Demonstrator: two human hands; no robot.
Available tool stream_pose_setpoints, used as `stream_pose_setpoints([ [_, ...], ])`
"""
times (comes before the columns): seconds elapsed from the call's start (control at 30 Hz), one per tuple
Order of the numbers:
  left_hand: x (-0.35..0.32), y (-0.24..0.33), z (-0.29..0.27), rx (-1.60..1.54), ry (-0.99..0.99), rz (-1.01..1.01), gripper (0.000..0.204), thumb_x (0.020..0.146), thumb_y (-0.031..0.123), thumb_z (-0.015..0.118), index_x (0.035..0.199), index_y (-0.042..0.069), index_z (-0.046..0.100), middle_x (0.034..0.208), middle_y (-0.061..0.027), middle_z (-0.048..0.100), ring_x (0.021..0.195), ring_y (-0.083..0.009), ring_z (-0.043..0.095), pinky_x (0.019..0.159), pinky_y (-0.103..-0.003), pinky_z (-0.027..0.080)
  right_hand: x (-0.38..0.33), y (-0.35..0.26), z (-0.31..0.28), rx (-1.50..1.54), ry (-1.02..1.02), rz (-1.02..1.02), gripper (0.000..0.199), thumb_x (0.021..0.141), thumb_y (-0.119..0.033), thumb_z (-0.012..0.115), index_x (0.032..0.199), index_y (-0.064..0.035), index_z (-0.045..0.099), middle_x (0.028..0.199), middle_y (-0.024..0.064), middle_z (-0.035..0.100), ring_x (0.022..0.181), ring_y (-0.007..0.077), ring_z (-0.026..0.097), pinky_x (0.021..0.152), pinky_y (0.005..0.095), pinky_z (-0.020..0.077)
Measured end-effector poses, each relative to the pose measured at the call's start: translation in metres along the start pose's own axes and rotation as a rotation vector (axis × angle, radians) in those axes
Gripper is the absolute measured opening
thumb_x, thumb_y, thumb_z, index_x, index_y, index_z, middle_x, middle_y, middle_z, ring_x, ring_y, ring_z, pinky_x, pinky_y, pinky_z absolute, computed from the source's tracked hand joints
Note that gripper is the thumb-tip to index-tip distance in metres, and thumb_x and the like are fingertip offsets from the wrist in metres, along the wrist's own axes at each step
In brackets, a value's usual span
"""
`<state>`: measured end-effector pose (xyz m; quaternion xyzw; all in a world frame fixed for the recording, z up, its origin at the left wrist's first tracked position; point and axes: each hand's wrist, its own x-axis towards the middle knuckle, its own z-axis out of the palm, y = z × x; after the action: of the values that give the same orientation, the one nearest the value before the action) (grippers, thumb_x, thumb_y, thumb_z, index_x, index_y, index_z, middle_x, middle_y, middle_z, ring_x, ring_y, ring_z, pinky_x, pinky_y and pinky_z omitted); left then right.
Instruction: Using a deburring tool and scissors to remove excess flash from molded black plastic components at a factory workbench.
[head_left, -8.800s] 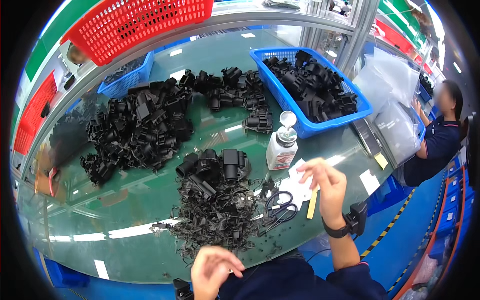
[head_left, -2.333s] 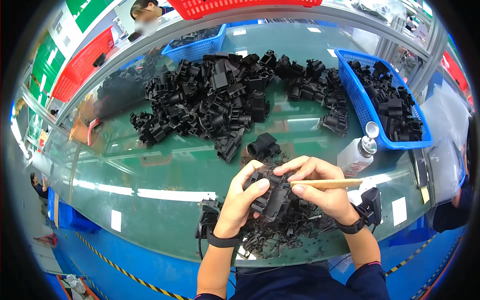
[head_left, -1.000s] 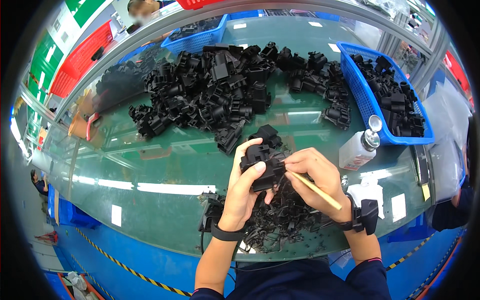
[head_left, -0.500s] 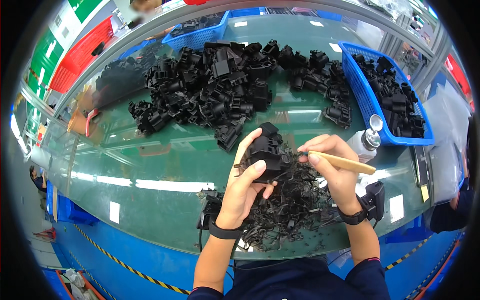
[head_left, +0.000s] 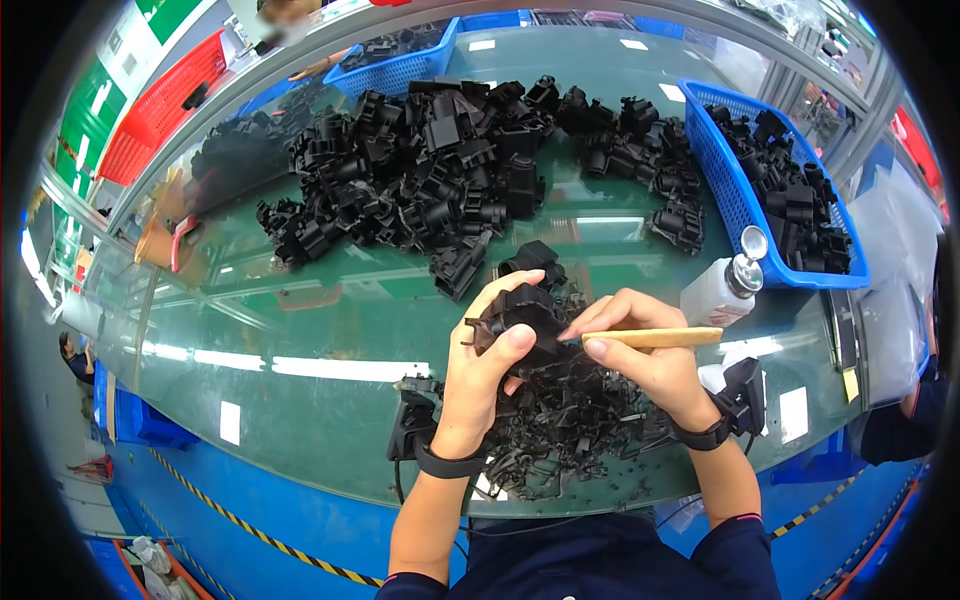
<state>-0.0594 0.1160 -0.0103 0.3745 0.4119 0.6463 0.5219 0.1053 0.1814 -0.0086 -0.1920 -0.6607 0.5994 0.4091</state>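
Note:
My left hand (head_left: 476,388) is closed around a black moulded plastic part (head_left: 527,312), thumb on the near side and fingers along its far side. Between the thumb and fingers of my right hand (head_left: 655,372) is a tool with a flat, pale wooden handle (head_left: 665,338). Its tip points left and meets the right edge of the part; the fingertips hide its shape, with only a bit of blue showing. Below both hands spreads a heap of thin black plastic scraps (head_left: 580,425) on the green tabletop (head_left: 330,415).
A large pile of similar black parts (head_left: 400,180) lies beyond my hands. At the right, a blue basket (head_left: 712,170) holds more of them. A white bottle with a metal top (head_left: 718,292) stands beside that basket. Another blue basket (head_left: 405,72) sits at the far side.
The black part has been turned and tilted in my left hand. My right hand has shifted left and slightly down, bringing the tool's tip to the part's edge, its handle now more level.

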Motion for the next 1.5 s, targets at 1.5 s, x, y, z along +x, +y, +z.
stream_pose_setpoints([
  [1.5,0.002,-0.016,0.002,0.289,0.181,0.253,0.034,0.079,0.021,0.067,0.104,0.001,0.055,0.091,-0.0005,0.056,0.083,-0.0072,0.049,0.076,-0.021,0.04,-0.004,0.011,0.018,-0.488,0.105,-0.272,0.012,0.073,0.004,0.062,0.081,0.0027,0.054,0.082,0.0117,0.061,0.073,0.0207,0.061,0.064,0.0286,0.0477],
])
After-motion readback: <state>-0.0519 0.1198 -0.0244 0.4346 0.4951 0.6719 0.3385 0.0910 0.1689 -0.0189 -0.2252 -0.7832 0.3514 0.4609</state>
